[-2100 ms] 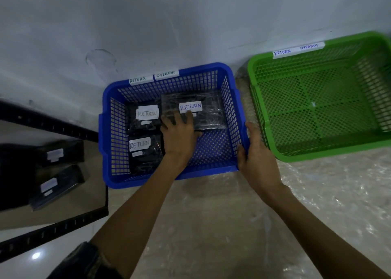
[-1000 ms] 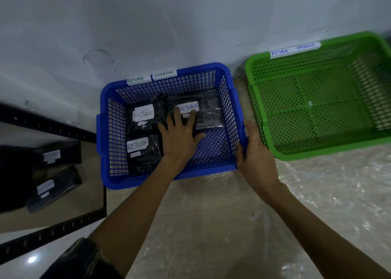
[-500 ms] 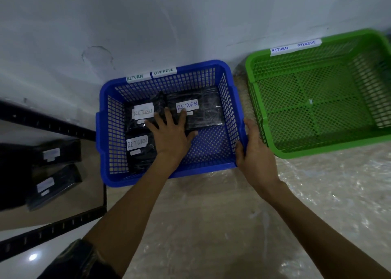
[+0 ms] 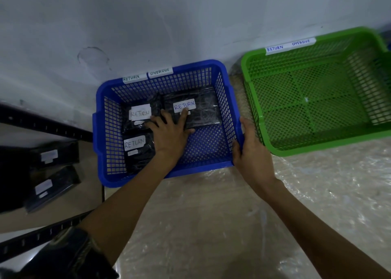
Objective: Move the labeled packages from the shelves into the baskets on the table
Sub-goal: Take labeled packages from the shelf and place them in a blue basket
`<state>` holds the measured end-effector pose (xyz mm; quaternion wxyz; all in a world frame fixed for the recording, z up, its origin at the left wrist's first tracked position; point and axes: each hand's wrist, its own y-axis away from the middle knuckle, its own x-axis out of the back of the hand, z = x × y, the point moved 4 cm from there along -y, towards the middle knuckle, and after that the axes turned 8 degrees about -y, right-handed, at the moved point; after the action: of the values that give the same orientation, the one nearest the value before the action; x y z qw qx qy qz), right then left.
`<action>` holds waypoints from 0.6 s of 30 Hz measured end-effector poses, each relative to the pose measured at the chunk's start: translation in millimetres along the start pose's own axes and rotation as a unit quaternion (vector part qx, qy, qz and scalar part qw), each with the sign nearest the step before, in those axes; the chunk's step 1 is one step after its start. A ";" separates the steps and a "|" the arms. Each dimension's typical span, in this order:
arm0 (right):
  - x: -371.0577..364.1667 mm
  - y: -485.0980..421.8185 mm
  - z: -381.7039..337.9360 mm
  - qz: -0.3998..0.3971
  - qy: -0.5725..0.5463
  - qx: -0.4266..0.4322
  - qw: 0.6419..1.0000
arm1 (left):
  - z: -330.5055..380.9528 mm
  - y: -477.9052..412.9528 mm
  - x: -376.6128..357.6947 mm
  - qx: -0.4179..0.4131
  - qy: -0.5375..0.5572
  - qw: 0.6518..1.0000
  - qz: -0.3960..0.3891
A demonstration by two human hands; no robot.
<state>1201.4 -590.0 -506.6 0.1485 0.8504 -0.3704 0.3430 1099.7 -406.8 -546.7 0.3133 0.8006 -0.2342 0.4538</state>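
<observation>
Three black packages labeled RETURN point(image 4: 191, 111) lie in the blue basket point(image 4: 224, 120), and your left hand point(image 4: 171, 132) rests flat and spread on the rear right one, gripping nothing. Your right hand point(image 4: 250, 152) clasps the basket's right rim. At least two labeled packages point(image 4: 50, 182) wait on the shelf point(image 4: 48, 128) at left. The green basket point(image 4: 317, 146) on the counter point(image 4: 211, 226) holds nothing, so you look partway through.
</observation>
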 end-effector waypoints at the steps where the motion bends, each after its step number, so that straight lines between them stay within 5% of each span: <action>1: 0.1 -0.1 0.3 0.000 0.001 0.001 1.000 | 0.6 -0.1 0.2 0.000 -0.002 1.000 0.002; 12: 6.8 0.8 -4.7 -0.043 0.014 -0.011 0.999 | 5.6 16.4 15.1 0.025 0.081 0.996 0.011; 18: 21.8 12.1 -22.7 -0.038 -0.006 0.016 0.999 | 0.7 47.7 37.6 -0.067 0.278 0.954 0.087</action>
<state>1192.4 -598.3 -475.2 0.1457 0.8680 -0.3335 0.3378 1086.6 -443.8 -500.3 0.3779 0.5965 -0.2360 0.6676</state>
